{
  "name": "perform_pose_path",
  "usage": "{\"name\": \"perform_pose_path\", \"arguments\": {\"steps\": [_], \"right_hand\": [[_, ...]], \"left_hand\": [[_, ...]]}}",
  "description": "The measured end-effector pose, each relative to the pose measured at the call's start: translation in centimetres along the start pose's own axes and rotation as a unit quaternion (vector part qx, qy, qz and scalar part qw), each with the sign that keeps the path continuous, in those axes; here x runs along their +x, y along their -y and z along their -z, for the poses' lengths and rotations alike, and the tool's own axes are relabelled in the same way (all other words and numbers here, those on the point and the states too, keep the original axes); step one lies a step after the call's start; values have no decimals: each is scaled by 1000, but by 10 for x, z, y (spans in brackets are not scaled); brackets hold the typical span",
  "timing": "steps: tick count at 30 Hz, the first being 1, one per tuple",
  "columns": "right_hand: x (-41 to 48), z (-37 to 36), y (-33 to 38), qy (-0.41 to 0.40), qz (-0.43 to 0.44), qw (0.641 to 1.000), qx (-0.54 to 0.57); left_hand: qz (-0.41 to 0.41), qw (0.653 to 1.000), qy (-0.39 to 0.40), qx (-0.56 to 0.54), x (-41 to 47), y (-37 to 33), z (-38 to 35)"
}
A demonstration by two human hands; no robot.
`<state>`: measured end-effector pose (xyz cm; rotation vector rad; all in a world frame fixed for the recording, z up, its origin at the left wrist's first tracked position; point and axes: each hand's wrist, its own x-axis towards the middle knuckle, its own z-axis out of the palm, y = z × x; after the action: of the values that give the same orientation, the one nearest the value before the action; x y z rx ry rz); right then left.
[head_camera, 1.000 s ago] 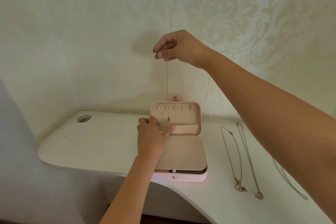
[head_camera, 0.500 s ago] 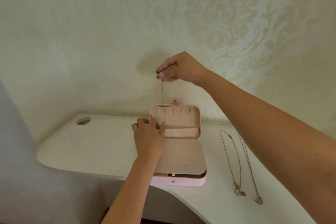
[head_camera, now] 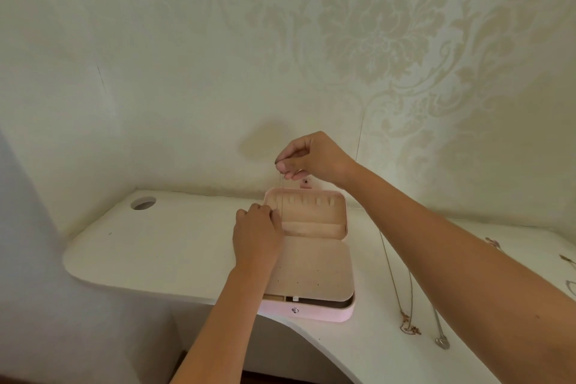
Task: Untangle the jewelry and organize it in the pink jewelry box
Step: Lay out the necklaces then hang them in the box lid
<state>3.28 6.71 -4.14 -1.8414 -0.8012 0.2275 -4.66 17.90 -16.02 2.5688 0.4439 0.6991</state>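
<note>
Overhead, in the head view, a pink jewelry box (head_camera: 311, 313) is seen lying open on the white bench (head_camera: 156, 243), close to its front edge. Its lid (head_camera: 311, 215) is stood upright towards the wall, and a row of small hooks (head_camera: 318, 201) is shown along the lid's top. A thin chain (head_camera: 281, 196) is pinched between thumb and fingertips of the right hand (head_camera: 314, 159), which is held just above the lid's left corner. The chain is hung straight down in front of the lid's left side. The left hand (head_camera: 257, 234) is placed at the lid's left edge with its fingers curled beside the chain's lower part; whether the chain or the lid is gripped cannot be told. To the right of the box, a gold necklace (head_camera: 402, 299) and a silver necklace (head_camera: 442, 343) with a heart pendant are laid lengthwise on the bench, partly hidden by the right forearm. A round cable hole (head_camera: 143, 203) is cut in the bench's far left corner. Pale damask wallpaper (head_camera: 374, 40) is seen behind.
</note>
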Motion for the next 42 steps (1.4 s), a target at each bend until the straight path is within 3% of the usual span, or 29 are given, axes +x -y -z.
{"name": "perform_pose_path", "arguments": {"steps": [6,12,20,23,26,30,35,38,42], "right_hand": [[-6,-1,-13,-4,-24,1000,-4],[-6,-2,-17,2,-25,997,-78],[1,-8,-8,-13,20,987,-159],[-1,-18,-7,6,70,966,-250],[-3,-28,-10,30,102,918,-381],[-2,-38,-16,42,102,858,-501],[-3,-47,-13,27,85,810,-579],[-2,-50,-14,16,82,805,-588],[7,-46,-12,16,69,837,-543]], "left_hand": [[-5,999,42,10,2,0,-2],[-18,998,59,13,3,0,-5],[-23,997,-37,-56,-1,-2,-2],[-25,997,-58,-53,-2,-3,-1],[-24,996,-72,-51,-3,-4,-2],[-29,996,-74,-49,-3,-3,-2],[-29,995,-82,-46,-2,-2,-3],[-28,995,-87,-44,-2,-2,-4],[-31,994,-95,-53,-2,-2,-5]]}}
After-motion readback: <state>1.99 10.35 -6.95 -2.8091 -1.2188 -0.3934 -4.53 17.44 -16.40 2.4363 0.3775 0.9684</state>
